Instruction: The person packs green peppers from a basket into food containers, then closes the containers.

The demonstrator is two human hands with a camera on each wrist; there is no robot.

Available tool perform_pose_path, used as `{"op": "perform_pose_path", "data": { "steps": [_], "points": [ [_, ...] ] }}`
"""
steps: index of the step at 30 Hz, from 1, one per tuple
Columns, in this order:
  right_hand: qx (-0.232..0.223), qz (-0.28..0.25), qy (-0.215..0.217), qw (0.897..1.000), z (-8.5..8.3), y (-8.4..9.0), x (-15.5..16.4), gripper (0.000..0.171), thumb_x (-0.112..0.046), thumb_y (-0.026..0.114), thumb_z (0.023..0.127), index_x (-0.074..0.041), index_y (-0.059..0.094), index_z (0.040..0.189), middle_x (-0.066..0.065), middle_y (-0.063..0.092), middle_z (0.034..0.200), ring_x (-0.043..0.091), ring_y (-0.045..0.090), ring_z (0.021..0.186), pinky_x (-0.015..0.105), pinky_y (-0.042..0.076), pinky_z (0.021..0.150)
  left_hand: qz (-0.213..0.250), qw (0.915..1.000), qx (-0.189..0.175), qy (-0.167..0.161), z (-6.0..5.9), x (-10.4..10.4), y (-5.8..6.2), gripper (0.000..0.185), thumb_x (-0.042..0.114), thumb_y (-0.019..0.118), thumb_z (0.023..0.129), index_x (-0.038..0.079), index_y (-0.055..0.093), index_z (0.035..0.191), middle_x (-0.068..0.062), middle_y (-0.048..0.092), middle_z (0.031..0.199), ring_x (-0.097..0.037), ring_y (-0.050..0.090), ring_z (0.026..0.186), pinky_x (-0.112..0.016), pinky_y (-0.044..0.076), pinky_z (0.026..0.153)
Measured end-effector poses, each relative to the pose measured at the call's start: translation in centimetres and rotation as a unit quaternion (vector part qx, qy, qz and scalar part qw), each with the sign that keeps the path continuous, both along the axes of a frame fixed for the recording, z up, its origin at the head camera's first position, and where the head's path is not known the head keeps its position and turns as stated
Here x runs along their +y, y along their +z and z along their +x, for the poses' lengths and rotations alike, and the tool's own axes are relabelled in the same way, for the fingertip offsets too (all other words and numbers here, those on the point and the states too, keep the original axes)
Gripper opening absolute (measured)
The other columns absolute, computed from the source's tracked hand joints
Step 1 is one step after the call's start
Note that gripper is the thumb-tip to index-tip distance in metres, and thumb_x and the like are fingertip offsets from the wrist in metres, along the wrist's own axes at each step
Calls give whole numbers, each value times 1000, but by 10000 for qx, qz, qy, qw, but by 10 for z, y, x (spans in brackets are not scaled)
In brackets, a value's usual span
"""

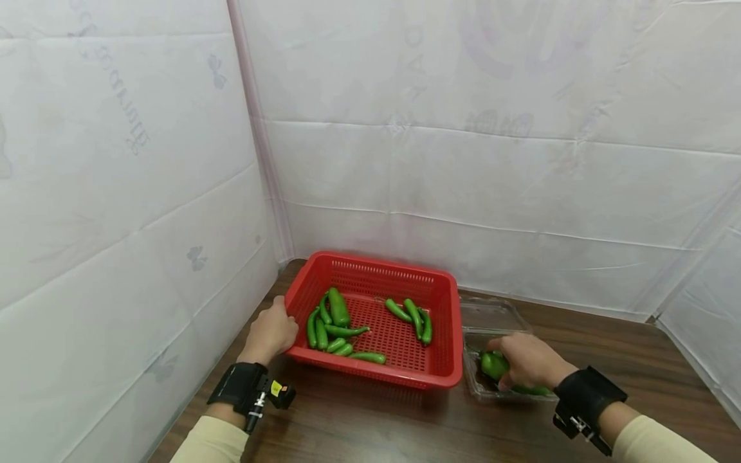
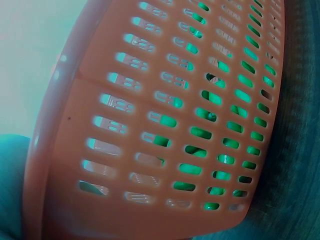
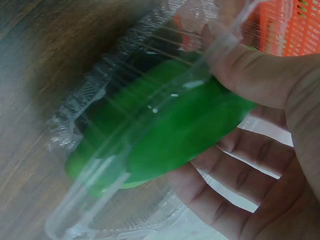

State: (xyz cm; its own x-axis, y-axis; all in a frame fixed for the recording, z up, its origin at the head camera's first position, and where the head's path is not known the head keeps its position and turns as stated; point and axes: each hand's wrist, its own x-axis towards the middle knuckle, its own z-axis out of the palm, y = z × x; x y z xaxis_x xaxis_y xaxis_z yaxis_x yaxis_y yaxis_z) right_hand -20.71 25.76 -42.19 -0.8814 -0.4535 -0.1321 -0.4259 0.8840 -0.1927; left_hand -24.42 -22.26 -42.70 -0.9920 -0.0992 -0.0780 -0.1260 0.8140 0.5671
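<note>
At the left side of a red plastic basket, my left hand grips the rim. Green chili peppers lie inside, mostly in the left half, around one thick green pepper. Three more chilies are grouped at the right. My right hand holds a green pepper at a clear plastic container just right of the basket. In the right wrist view its thumb and fingers are around the pepper, partly seen through the clear wall. Another green piece shows below that hand.
The container's clear lid lies folded back behind it. All of this stands on a dark wooden table. White sheeting walls the back and both sides, close behind the basket.
</note>
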Motion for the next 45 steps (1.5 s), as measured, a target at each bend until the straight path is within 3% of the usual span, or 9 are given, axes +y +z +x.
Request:
{"op": "perform_pose_path", "data": {
  "steps": [7, 20, 30, 38, 45],
  "points": [
    [10, -77, -104, 9999, 2, -5, 0, 53, -19, 98, 65, -16, 62, 104, -6, 65, 87, 9, 59, 77, 35, 50, 67, 27, 10000, -57, -9, 0, 0, 0, 50, 13, 48, 103, -9, 36, 147, -32, 68, 112, -33, 68, 85, -41, 52, 65],
    [66, -292, 148, 9994, 2, -11, 2, 38, -12, 96, 67, -18, 68, 92, -9, 62, 80, 1, 53, 70, 26, 45, 61, 46, 10000, -57, 2, 1, 1, 1, 50, 12, 48, 103, -8, 36, 146, -32, 68, 112, -33, 68, 85, -41, 52, 66],
    [289, -211, 166, 9992, 5, -17, -2, 31, -12, 95, 69, -19, 65, 73, -12, 53, 66, 1, 44, 57, 24, 37, 54, 42, 9999, -92, 33, 1, 0, 1, 49, 13, 49, 102, -7, 37, 146, -32, 68, 112, -34, 68, 85, -41, 52, 65],
    [343, -268, 188, 9989, -1, -17, 1, 33, -9, 94, 69, -21, 63, 69, -13, 51, 62, 0, 41, 56, 22, 34, 54, 26, 10000, -34, 31, -4, 2, 4, 51, 13, 49, 103, -8, 35, 147, -32, 68, 113, -33, 68, 86, -42, 53, 67],
    [101, -428, 301, 9986, 2, -21, 1, 34, -2, 89, 68, -21, 61, 70, -12, 47, 63, 1, 34, 58, 24, 30, 55, -50, 9999, -128, 95, 0, 3, 1, 51, 13, 52, 102, -8, 37, 146, -29, 69, 110, -32, 68, 85, -42, 53, 68]
  ]
}}
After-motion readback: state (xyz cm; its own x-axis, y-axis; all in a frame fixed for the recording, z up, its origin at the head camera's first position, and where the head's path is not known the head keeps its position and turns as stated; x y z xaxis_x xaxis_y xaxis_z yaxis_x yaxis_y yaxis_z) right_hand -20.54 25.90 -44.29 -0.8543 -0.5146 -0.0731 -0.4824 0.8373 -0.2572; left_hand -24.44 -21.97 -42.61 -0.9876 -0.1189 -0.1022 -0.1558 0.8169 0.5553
